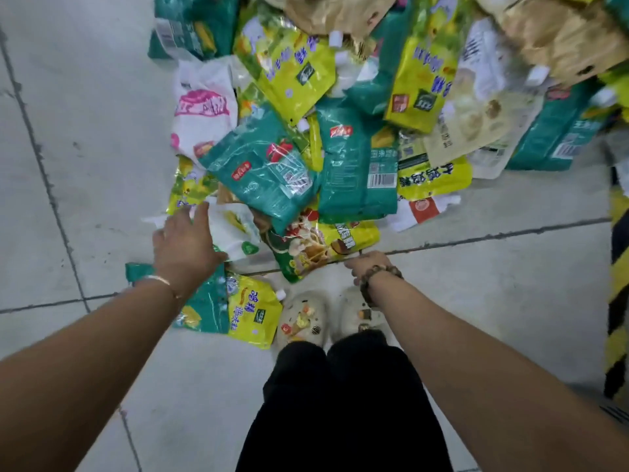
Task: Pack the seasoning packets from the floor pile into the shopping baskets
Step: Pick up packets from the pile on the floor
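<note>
In the head view, you stand on a pale grey tiled floor [85, 165] and look down at a big loose pile of shiny plastic seasoning packets [357, 137]. The pile lies on the floor in front of your feet. Most packets are teal or yellow, some are white, and crumpled brown paper bags [561, 42] sit at the far side.

Your left hand [185, 245] reaches out over the near left edge of the pile. Its grip is spread, with the fingers straight. It is over a flat white packet with a corn picture [238, 233]. You cannot tell if it touches the packet.

Your right hand [369, 264] is at the near corner of a yellow and green packet with a food picture [316, 247]. The fingers curl under the hand, so you cannot tell if the grip pinches the packet.

A big teal packet with a red label [262, 172] lies on top, between your two hands and a bit further away. A yellow pouch with a white spout [253, 311] lies apart from the pile, just beside your left shoe.

You wear cream clogs with little charms [303, 318], black trousers [340, 403], a thin bangle [156, 279] on the left wrist and a brown bead bracelet [377, 272] on the right. A yellow and black striped post [617, 301] stands at the right edge.
</note>
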